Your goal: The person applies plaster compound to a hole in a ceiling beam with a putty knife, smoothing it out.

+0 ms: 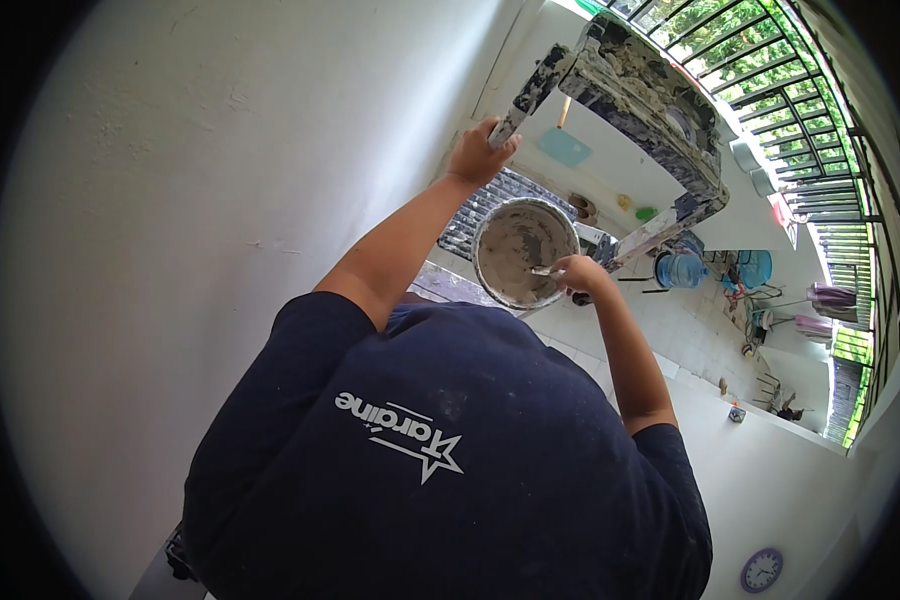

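Observation:
My left hand (483, 153) is closed round the side rail of a stepladder (685, 165), whose top is crusted with dried plaster. Below it stands a round bucket (483, 287) with a smeared rim and grey-beige plaster mix (508, 245) inside. Over the bucket's right edge, my right hand (582, 273) is closed on a small metal-bladed tool (541, 270). The tool's light metal part points into the bucket; its handle is mostly hidden in my fingers.
A white wall (180, 200) rises close on my left. Down on the tiled floor are a blue water bottle (678, 268) and assorted items. Black railings (800, 130) run along the right. A purple-rimmed clock (762, 570) hangs at lower right.

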Demonstrator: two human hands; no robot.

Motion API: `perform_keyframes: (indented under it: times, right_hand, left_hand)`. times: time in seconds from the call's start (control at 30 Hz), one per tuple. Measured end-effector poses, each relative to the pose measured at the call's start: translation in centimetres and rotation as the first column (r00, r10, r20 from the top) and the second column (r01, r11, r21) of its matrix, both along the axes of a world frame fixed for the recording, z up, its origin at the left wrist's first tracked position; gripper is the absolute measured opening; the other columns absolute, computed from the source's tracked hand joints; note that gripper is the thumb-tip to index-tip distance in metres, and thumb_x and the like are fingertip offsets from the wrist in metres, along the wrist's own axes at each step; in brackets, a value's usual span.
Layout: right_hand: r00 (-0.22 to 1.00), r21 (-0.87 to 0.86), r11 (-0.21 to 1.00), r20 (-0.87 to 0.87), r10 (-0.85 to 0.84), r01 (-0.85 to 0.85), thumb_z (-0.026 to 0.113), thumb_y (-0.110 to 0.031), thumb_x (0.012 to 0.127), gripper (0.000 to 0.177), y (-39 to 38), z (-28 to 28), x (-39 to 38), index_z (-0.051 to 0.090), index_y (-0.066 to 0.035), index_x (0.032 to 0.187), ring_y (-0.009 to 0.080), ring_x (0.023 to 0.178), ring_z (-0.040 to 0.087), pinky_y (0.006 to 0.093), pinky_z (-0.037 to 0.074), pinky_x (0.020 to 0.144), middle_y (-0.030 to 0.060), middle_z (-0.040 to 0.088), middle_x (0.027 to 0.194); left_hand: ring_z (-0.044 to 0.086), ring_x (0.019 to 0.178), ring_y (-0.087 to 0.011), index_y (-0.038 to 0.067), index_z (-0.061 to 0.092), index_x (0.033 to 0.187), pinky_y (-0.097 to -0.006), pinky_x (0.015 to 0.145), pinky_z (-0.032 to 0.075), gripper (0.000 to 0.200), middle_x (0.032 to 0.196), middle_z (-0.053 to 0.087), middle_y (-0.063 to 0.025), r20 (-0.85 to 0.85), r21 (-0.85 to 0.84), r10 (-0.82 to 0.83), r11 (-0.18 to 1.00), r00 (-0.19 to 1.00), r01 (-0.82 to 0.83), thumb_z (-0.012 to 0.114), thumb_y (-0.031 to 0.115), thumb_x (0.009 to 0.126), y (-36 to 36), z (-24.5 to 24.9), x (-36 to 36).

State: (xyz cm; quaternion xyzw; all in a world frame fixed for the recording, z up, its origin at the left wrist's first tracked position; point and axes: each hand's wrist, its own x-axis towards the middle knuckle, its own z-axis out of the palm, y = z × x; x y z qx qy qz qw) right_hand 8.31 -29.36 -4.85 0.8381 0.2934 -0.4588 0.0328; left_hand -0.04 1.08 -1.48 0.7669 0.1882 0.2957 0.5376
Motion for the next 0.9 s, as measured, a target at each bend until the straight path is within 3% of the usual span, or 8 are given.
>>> perform_keyframes:
  times: [0.13, 0.27, 0.3, 0.4, 0.53, 0.67, 0.77, 0.9]
  right_hand:
    - [0.834, 0.029, 0.856, -0.248, -0.494, 0.516, 0.065, -0.016, 0.085, 0.033, -0.8, -1.3, -1.2, 0.070, -0.011, 0.118, 0.0205, 0.063, 0.071, 0.0311, 0.054, 0.050, 0.0125, 0.072, 0.081]
    - [0.525, -0.110, 0.656, -0.508, -0.683, 0.747, 0.061, -0.008, 0.088, 0.027, -1.1, -3.1, -1.7, 0.067, -0.009, 0.115, 0.0135, 0.045, 0.053, 0.0267, 0.037, 0.040, 0.0144, 0.070, 0.075]
    - [0.514, -0.085, 0.630, -0.499, -0.697, 0.772, 0.061, -0.009, 0.088, 0.019, -1.0, -3.1, -2.5, 0.068, -0.009, 0.105, 0.0115, 0.041, 0.041, 0.0263, 0.032, 0.039, 0.0114, 0.067, 0.069]
    - [0.601, -0.023, 0.690, -0.471, -0.646, 0.723, 0.061, -0.010, 0.087, 0.012, -0.6, -5.7, -3.7, 0.069, -0.008, 0.096, 0.0127, 0.040, 0.042, 0.0287, 0.033, 0.038, 0.0081, 0.062, 0.064]
    - [0.839, 0.031, 0.869, -0.280, -0.466, 0.493, 0.063, -0.010, 0.085, 0.011, 3.4, -2.8, -6.6, 0.069, -0.005, 0.093, 0.0146, 0.041, 0.048, 0.0307, 0.036, 0.038, 0.0053, 0.055, 0.057]
    - [0.775, 0.003, 0.871, -0.459, -0.435, 0.491, 0.062, -0.015, 0.090, 0.012, 4.8, -2.7, -7.6, 0.069, -0.008, 0.096, 0.0140, 0.044, 0.054, 0.0312, 0.040, 0.038, 0.0062, 0.059, 0.059]
    - [0.523, -0.092, 0.696, -0.593, -0.613, 0.712, 0.059, -0.019, 0.095, 0.022, 4.3, -0.2, -7.6, 0.066, -0.007, 0.111, 0.0129, 0.047, 0.056, 0.0291, 0.043, 0.040, 0.0066, 0.062, 0.063]
    - [0.252, -0.026, 0.517, -0.851, -0.460, 0.856, 0.054, -0.022, 0.099, 0.039, 0.2, 2.5, -6.7, 0.055, 0.000, 0.131, 0.0118, 0.052, 0.058, 0.0246, 0.045, 0.045, 0.0091, 0.067, 0.077]
  left_hand:
    - [0.069, 0.079, -0.0412, 0.005, 0.064, 0.096, -0.0460, 0.069, 0.054, 0.033, 0.076, 0.069, -0.0201, -0.003, -0.007, -0.004, 1.000, 1.000, 0.004, 0.068, 0.036, 0.087, 0.0, 0.0, 0.2]
    - [0.068, 0.079, -0.0422, 0.004, 0.064, 0.095, -0.0467, 0.068, 0.054, 0.034, 0.076, 0.068, -0.0215, 0.019, -0.006, -0.004, 1.000, 1.000, 0.005, 0.068, 0.036, 0.087, 0.1, -0.2, 0.2]
    - [0.068, 0.079, -0.0425, 0.004, 0.064, 0.096, -0.0469, 0.068, 0.054, 0.034, 0.076, 0.068, -0.0217, 0.008, -0.001, 0.002, 1.000, 1.000, -0.002, 0.068, 0.037, 0.087, 0.2, -0.3, 0.2]
    - [0.068, 0.079, -0.0432, 0.004, 0.064, 0.097, -0.0476, 0.068, 0.054, 0.035, 0.076, 0.068, -0.0221, -0.017, 0.013, 0.006, 1.000, 1.000, -0.006, 0.068, 0.037, 0.087, 0.0, -0.3, 0.1]
    - [0.068, 0.080, -0.0436, 0.003, 0.065, 0.099, -0.0482, 0.069, 0.054, 0.038, 0.077, 0.069, -0.0222, -0.004, 0.022, 0.011, 1.000, 1.000, -0.011, 0.068, 0.039, 0.086, 0.0, -0.4, 0.4]
    - [0.068, 0.080, -0.0442, 0.002, 0.065, 0.103, -0.0487, 0.071, 0.054, 0.042, 0.078, 0.069, -0.0232, -0.039, 0.037, 0.013, 0.999, 0.999, -0.012, 0.068, 0.041, 0.086, 0.2, -0.6, 0.4]
    - [0.068, 0.082, -0.0443, 0.001, 0.065, 0.106, -0.0489, 0.072, 0.054, 0.046, 0.079, 0.069, -0.0243, -0.040, 0.065, 0.041, 0.997, 0.998, -0.039, 0.067, 0.042, 0.086, 0.3, -1.6, 0.8]
    - [0.068, 0.082, -0.0444, 0.001, 0.065, 0.107, -0.0494, 0.072, 0.054, 0.047, 0.079, 0.069, -0.0249, -0.042, 0.056, 0.020, 0.998, 0.999, -0.018, 0.067, 0.042, 0.086, 0.3, -1.2, 0.5]
